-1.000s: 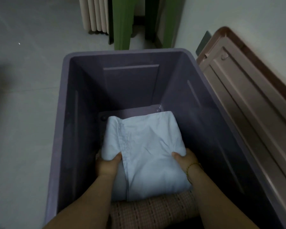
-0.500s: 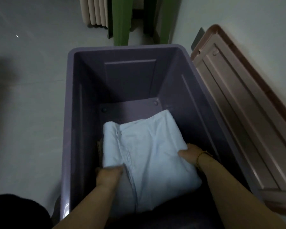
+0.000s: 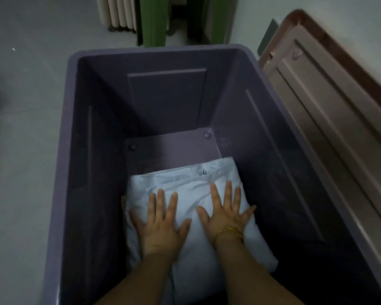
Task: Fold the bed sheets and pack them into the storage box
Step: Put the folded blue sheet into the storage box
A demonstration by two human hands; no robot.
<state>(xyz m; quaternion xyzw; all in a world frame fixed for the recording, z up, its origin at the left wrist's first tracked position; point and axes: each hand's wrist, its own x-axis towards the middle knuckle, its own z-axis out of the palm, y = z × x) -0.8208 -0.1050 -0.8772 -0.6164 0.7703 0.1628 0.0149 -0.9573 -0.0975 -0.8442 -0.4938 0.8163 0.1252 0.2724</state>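
Single view only, head-worn, wide-angle. Looking forward and steeply down, straight into the open storage box (image 3: 167,102) from above its near end. Pretty close in, with the box filling most of the frame and its near rim cut off at the bottom edge. Grey floor (image 3: 20,139) squeezed in on the left, leaning lid (image 3: 330,111) on the right, wall (image 3: 350,14) up top right.

Folded sheet (image 3: 211,190) in box (image 3: 75,150), lid (image 3: 330,119) right
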